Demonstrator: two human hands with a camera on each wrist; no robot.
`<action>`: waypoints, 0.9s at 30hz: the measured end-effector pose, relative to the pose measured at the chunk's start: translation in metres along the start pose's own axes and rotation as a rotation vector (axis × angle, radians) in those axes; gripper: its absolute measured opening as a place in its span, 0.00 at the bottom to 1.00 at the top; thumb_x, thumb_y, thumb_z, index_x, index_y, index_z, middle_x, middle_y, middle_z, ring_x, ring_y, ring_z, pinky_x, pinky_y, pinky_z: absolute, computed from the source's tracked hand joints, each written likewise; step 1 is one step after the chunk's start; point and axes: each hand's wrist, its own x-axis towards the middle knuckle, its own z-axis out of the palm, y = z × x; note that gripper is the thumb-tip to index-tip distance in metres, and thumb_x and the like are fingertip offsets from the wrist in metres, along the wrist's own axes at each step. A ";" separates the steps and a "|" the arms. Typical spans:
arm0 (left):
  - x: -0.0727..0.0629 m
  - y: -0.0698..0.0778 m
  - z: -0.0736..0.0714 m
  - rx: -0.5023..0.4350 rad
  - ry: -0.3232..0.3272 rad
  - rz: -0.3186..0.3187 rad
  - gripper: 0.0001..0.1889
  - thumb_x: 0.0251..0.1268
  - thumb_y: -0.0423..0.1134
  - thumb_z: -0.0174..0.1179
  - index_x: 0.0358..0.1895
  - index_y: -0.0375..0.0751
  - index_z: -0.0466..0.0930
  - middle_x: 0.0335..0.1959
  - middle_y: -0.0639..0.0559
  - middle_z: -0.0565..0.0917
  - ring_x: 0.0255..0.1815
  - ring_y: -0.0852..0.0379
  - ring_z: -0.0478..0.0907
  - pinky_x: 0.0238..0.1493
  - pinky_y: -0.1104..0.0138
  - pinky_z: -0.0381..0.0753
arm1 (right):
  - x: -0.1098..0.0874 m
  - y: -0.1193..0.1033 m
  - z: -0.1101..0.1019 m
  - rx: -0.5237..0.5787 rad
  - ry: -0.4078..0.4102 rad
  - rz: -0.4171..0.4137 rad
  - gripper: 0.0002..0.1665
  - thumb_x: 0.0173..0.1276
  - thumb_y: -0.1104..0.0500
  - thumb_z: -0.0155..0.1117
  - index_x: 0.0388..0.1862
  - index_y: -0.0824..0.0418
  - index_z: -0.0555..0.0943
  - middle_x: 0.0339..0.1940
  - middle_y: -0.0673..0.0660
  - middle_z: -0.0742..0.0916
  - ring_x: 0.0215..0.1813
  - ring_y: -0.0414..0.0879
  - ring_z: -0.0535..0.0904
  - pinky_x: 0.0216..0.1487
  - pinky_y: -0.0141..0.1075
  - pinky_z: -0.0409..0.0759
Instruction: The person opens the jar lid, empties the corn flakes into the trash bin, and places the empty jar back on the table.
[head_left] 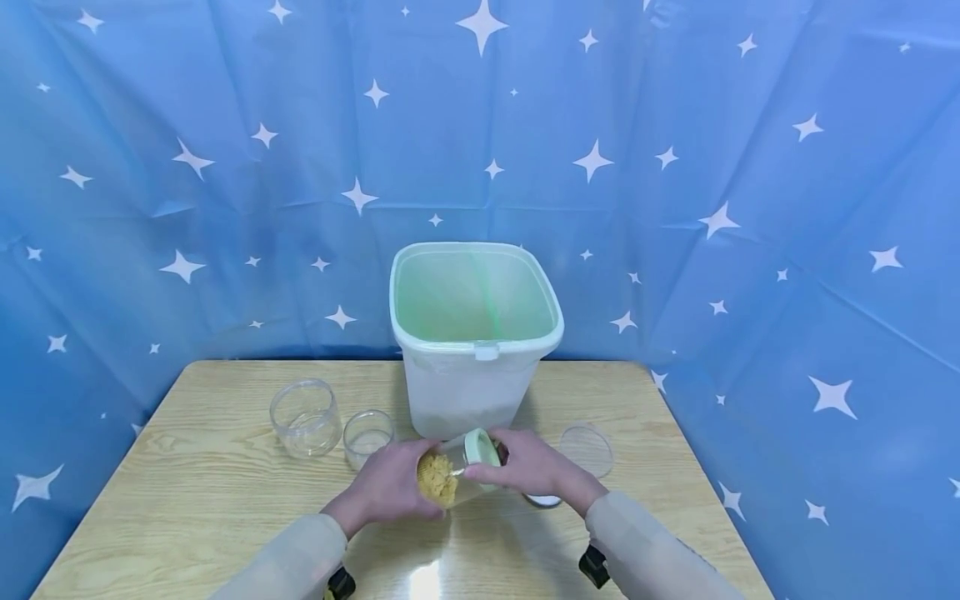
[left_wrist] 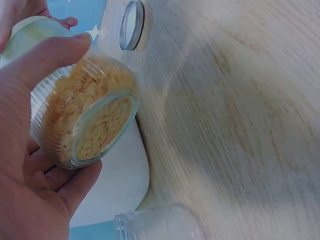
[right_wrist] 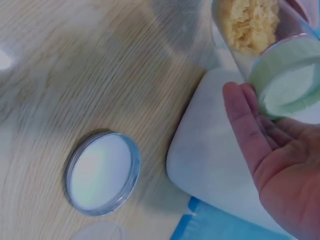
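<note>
A clear ribbed jar point(left_wrist: 120, 75) with pale yellow flakes point(head_left: 437, 479) is held tilted above the table, its light green lid point(head_left: 482, 450) pointing right. My left hand point(head_left: 393, 487) grips the jar near its base, with the thumb over one side and fingers round the other, as the left wrist view shows. At the other end, my right hand point(head_left: 532, 461) holds the green lid between thumb and fingers. Seen from the right wrist, the fingers point(right_wrist: 245, 120) lie against the lid's edge, while the thumb is out of sight. The lid still sits on the jar's mouth.
Behind the hands stands a large white bin point(head_left: 465, 387) with its top uncovered. Two clear round containers, a bigger one point(head_left: 303, 417) and a smaller one point(head_left: 363, 429), are to the left. Right of the bin lie a clear disc point(head_left: 587, 450) and a silver-rimmed lid point(right_wrist: 102, 172).
</note>
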 end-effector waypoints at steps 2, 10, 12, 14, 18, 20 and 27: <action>0.001 0.001 0.000 0.015 0.001 0.001 0.43 0.25 0.61 0.77 0.55 0.49 0.78 0.39 0.62 0.83 0.36 0.65 0.76 0.37 0.68 0.76 | 0.001 0.003 0.000 0.008 0.000 -0.017 0.21 0.60 0.33 0.64 0.41 0.45 0.77 0.31 0.47 0.83 0.33 0.40 0.77 0.32 0.34 0.77; 0.006 0.001 -0.002 0.053 0.035 0.014 0.42 0.24 0.62 0.77 0.53 0.50 0.78 0.36 0.62 0.83 0.33 0.66 0.76 0.34 0.68 0.75 | 0.004 0.008 0.001 -0.024 0.057 -0.067 0.23 0.59 0.33 0.65 0.45 0.44 0.76 0.32 0.44 0.82 0.34 0.39 0.77 0.35 0.32 0.77; 0.006 0.001 -0.002 0.053 0.033 0.014 0.43 0.23 0.61 0.78 0.53 0.49 0.78 0.36 0.62 0.83 0.33 0.65 0.75 0.34 0.68 0.75 | 0.004 0.008 0.001 -0.033 0.070 -0.070 0.23 0.59 0.32 0.65 0.44 0.44 0.76 0.31 0.44 0.82 0.33 0.38 0.77 0.33 0.31 0.77; 0.006 0.001 -0.003 0.050 0.029 0.016 0.44 0.23 0.61 0.78 0.55 0.48 0.78 0.37 0.61 0.83 0.34 0.65 0.76 0.35 0.67 0.76 | 0.005 0.009 0.003 -0.042 0.081 -0.074 0.23 0.59 0.33 0.66 0.44 0.44 0.76 0.30 0.44 0.82 0.32 0.38 0.76 0.32 0.31 0.77; 0.005 0.001 -0.004 0.053 0.031 0.019 0.46 0.23 0.60 0.78 0.56 0.47 0.78 0.39 0.60 0.84 0.35 0.64 0.76 0.37 0.66 0.77 | 0.005 0.009 0.005 -0.082 0.105 -0.083 0.22 0.58 0.33 0.66 0.43 0.44 0.75 0.29 0.43 0.82 0.31 0.37 0.76 0.31 0.30 0.76; 0.004 0.001 -0.003 0.063 0.033 0.024 0.45 0.23 0.60 0.78 0.56 0.47 0.78 0.39 0.60 0.84 0.35 0.64 0.77 0.37 0.66 0.77 | 0.005 0.009 0.007 -0.107 0.114 -0.086 0.23 0.58 0.33 0.66 0.42 0.45 0.75 0.28 0.42 0.81 0.30 0.36 0.75 0.30 0.30 0.76; 0.004 0.002 -0.001 0.109 0.054 0.046 0.45 0.23 0.60 0.79 0.54 0.48 0.77 0.37 0.60 0.84 0.34 0.64 0.77 0.36 0.67 0.78 | 0.005 0.013 0.009 -0.157 0.118 -0.107 0.25 0.58 0.32 0.66 0.43 0.46 0.74 0.28 0.43 0.81 0.29 0.35 0.75 0.28 0.29 0.75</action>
